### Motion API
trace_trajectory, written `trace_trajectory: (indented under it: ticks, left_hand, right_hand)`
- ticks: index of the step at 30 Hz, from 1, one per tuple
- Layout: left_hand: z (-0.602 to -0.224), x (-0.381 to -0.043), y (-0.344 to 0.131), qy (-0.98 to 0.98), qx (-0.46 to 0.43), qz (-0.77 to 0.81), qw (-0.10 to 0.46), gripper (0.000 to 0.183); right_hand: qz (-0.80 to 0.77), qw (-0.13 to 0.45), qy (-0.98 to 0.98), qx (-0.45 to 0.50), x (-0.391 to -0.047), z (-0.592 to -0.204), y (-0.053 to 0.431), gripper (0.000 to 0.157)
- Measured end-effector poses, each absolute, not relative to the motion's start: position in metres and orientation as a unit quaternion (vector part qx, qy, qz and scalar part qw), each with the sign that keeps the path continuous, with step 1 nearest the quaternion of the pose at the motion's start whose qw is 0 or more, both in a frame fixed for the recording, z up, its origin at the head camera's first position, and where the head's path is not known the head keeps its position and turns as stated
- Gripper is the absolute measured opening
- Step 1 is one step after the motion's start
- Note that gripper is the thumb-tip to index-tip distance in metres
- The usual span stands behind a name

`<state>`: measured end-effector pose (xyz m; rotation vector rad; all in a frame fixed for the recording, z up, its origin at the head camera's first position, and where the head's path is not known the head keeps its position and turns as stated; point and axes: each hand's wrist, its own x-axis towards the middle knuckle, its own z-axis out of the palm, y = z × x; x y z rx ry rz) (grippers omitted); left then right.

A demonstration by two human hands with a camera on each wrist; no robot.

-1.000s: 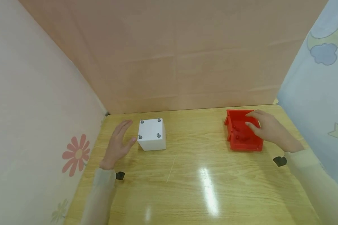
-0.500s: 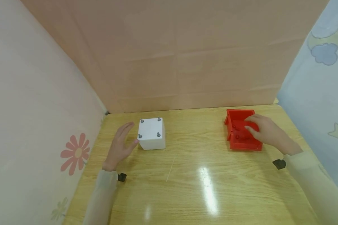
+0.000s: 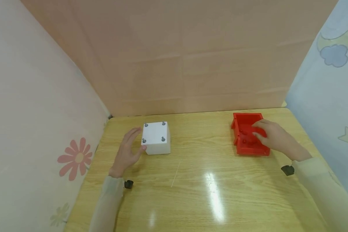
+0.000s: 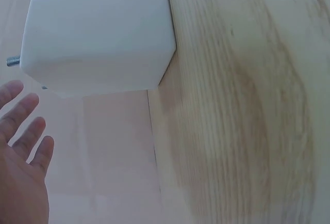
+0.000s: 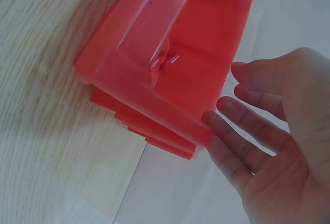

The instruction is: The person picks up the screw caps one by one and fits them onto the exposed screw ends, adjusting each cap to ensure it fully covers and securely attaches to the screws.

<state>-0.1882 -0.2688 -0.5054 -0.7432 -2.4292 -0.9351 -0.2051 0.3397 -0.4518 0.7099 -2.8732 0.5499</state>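
A white block stands on the table at the left, with threaded metal bolts sticking up at its top corners. My left hand is beside the block's left side, fingers apart and thumb near the front left corner. In the left wrist view, the left hand holds nothing, and the block is close to it. To the right, a red plastic bin contains small red pieces; one looks like a wing nut. Over the bin's right side is my right hand, fingers loosely bent with nothing between them.
The wooden table carries both things well apart. A tan sheet hangs behind its far edge. Patterned walls rise on the left and right. Dark wrist cameras sit under the sleeves.
My left hand has moved slightly right and closer to the white block. The right hand has dipped a little over the red bin; block and bin stay put.
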Motion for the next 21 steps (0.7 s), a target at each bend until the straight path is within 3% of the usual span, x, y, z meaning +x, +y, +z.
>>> trace_trajectory:
  ticks: [13,21]
  left_hand:
    - [-0.509,-0.187,-0.26,-0.87,-0.265,-0.365,0.2,0.071]
    - [-0.514,-0.187,-0.256,-0.867,-0.267,-0.371,0.198,0.07]
  right_hand:
    - [0.184,0.064,-0.949,0.25,-0.208,-0.454,0.338,0.032]
    - [0.18,0.019,-0.954,0.239,-0.208,-0.454,0.336,0.032]
